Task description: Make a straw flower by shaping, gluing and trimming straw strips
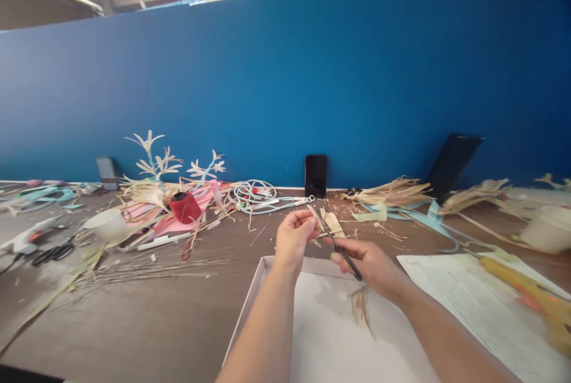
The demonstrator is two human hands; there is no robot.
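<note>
My left hand [293,234] pinches a small pale strip of dried husk [314,214] between thumb and fingertips. My right hand [368,264] is closed around dark-handled scissors [345,257], whose blades point up and left, close to the strip. Whether the blades touch it I cannot tell. Just behind the hands, a wider piece of dried husk [332,223] lies on the table. Under my forearms is a shallow white box [321,323], and a frayed bit of brown husk [360,307] shows over its inside.
Husk flowers [151,160], a red spool [185,208] and a white cup [106,225] stand on the left. Thin wires [165,267] lie nearer. A phone [316,176] leans on the blue partition [357,74]. At right are husk bundles [392,192], a printed sheet [450,288] and a yellow glue gun [526,288].
</note>
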